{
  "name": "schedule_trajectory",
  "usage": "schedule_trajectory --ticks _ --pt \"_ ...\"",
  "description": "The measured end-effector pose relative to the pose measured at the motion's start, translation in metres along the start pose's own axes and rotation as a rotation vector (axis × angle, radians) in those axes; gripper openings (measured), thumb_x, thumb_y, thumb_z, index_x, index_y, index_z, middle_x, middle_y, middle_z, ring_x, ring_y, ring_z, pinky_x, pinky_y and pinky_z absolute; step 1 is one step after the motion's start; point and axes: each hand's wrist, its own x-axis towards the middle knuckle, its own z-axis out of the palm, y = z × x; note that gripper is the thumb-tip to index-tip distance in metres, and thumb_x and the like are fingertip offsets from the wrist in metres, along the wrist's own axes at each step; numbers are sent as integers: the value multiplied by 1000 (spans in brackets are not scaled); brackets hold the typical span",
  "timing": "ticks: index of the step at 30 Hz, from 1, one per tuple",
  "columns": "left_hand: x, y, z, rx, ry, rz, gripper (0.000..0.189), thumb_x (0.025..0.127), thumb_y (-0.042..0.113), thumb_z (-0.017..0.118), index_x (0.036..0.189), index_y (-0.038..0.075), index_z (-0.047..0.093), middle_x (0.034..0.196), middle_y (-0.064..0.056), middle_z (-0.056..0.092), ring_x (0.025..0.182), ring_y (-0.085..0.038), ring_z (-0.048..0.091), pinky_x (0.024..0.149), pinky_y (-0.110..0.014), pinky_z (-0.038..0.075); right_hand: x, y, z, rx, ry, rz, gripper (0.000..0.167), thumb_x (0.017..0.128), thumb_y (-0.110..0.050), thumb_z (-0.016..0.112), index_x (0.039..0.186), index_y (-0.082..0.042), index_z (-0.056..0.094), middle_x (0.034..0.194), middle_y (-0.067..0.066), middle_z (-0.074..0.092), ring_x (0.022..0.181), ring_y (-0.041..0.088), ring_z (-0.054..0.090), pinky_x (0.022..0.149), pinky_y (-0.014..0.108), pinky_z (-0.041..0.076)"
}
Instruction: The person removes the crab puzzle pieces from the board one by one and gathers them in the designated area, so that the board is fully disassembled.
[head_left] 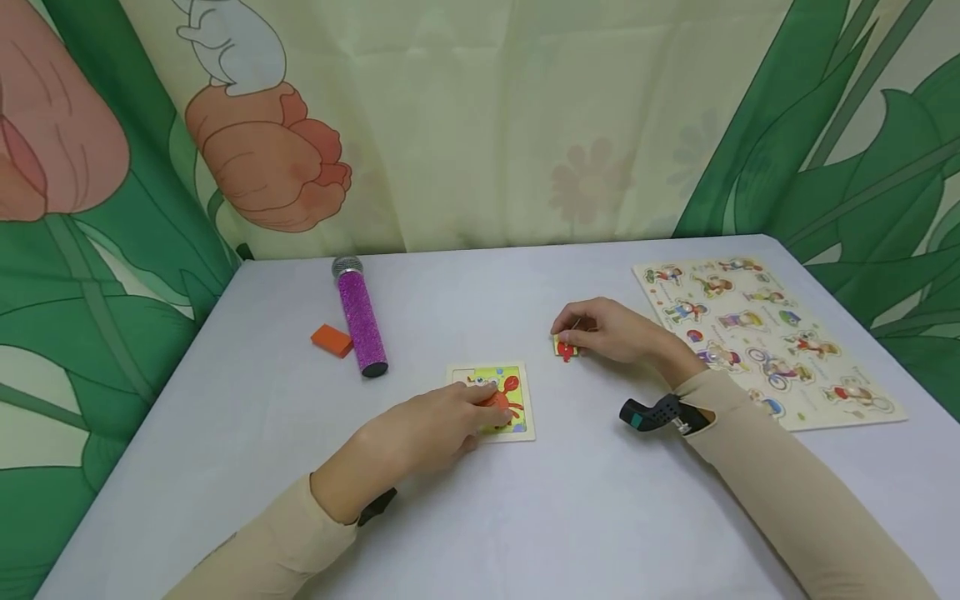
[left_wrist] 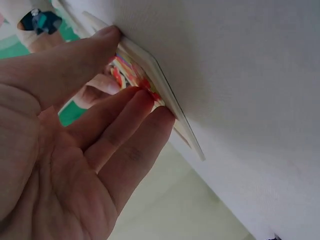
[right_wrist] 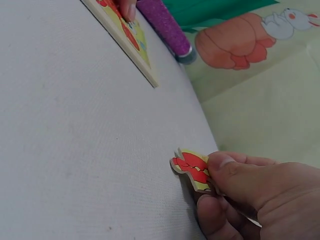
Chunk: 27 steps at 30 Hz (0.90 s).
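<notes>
My right hand (head_left: 617, 330) pinches a small red-and-yellow jigsaw piece (right_wrist: 192, 167) between thumb and fingers, low over the white table to the right of the puzzle board. That square wooden puzzle board (head_left: 530, 417), with a red crab on yellow, lies in the middle of the table. Across its left part rests my left hand (head_left: 431, 429), fingertips on the crab picture. In the left wrist view the fingers (left_wrist: 135, 152) are nearly straight against the picture, and the thumb tip meets the board's edge. The hand hides the left portion of the picture.
A purple glitter microphone (head_left: 362, 321) lies at the back left, an orange block (head_left: 332, 340) close beside it. On the right, a large sheet with cartoon figures (head_left: 750, 329) lies partly behind my right forearm. A patterned curtain (head_left: 465, 125) hangs behind the table.
</notes>
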Motion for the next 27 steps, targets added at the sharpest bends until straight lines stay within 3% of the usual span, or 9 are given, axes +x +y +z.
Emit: schedule_trajectory --ticks 10,17,27 --pt "5 5 -2 54 -30 7 50 101 15 65 147 34 58 161 4 44 140 -21 49 103 -41 53 -1 -1 -4 -94 19 17 14 101 -12 66 113 -12 73 105 1 70 93 18 62 86 35 52" --pt "-1 3 -1 94 -48 -7 49 100 14 67 145 33 61 159 2 47 138 -23 51 102 -43 54 6 -6 5 -92 -8 9 15 98 -16 71 113 -13 73 105 0 70 95 18 66 83 36 55" --pt "3 10 1 102 5 26 39 103 16 62 139 28 62 151 2 51 135 -21 51 97 -40 57 4 -15 -4 -189 -62 14 8 96 -20 74 104 -16 73 93 -4 70 90 17 63 85 36 54"
